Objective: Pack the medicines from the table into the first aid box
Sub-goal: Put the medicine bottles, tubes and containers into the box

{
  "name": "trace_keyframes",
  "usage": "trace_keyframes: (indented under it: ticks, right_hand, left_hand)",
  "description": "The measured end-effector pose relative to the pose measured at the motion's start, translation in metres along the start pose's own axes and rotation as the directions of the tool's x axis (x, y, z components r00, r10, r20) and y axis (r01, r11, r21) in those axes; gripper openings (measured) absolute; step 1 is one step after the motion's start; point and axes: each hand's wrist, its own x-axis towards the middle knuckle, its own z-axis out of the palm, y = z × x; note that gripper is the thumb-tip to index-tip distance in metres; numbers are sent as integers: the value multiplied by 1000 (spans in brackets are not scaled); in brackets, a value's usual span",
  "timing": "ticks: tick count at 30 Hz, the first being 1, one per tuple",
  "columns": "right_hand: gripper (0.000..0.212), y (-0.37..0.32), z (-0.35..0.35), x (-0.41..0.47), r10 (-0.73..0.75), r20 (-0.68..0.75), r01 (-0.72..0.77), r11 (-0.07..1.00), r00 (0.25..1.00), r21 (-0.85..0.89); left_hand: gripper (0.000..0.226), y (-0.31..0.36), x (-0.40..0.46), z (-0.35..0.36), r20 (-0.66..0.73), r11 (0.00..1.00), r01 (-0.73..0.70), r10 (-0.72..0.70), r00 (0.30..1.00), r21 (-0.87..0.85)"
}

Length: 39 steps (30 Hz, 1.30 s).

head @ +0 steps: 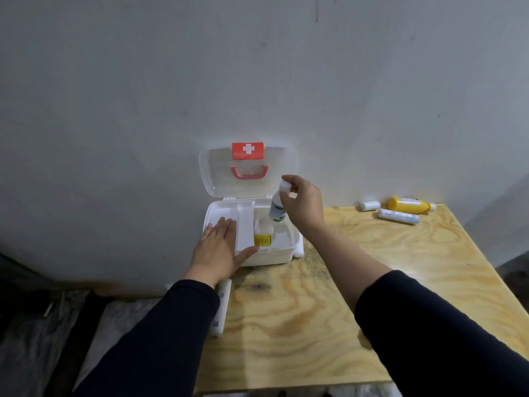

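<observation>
White bottle (277, 210) tilted over first aid box (282, 251) (lid open).

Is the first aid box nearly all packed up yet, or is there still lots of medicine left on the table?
About halfway. Done: a small yellow box already sits inside the open first aid box. In hand: the right hand holds a white bottle over the box, while the left hand rests flat on its tray. Left: a yellow bottle and two white rolls on the table, plus a white tube at its left edge.
</observation>
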Motion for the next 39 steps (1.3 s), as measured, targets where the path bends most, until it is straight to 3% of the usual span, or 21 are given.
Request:
trace_keyframes:
  ticks: [8, 12, 17, 23, 28, 33, 36, 39]
  right_hand:
    - [37, -6, 5, 4, -91, -5, 89, 984, 996, -152]
    - [37, 9, 11, 0, -35, 59, 46, 978, 998, -205]
    - [40, 26, 20, -9, 83, 133, -47, 966, 988, -253]
    - [44, 20, 20, -7, 96, 196, -38, 959, 976, -279]
    - [44, 17, -3, -3, 64, 211, -12, 970, 975, -242]
    - [38, 33, -45, 5, 109, 210, -34, 943, 972, -331]
    - [38, 52, -78, 5, 190, 232, -82, 910, 954, -407]
    - [37, 77, -113, 7, 251, 224, -131, 887, 942, -443]
  left_hand:
    - [125, -2, 1, 3, 12, 1000, 3, -3, 1000, 3]
    - [112, 1, 1, 0, 9, 1000, 4, -4, 1000, -15]
    - [116, 3, -1, -2, 22, 1000, 5, -5, 1000, -16]
    - [115, 3, 0, -6, 56, 999, 8, -6, 998, -34]
    - [94, 13, 2, -31, 85, 994, 33, -24, 996, -104]
    - [74, 53, 29, -78, -48, 987, -106, 101, 994, -124]
    - [64, 93, 49, -100, -21, 977, -176, 175, 984, -124]
    - [62, 138, 67, -107, 97, 970, -236, 242, 965, -64]
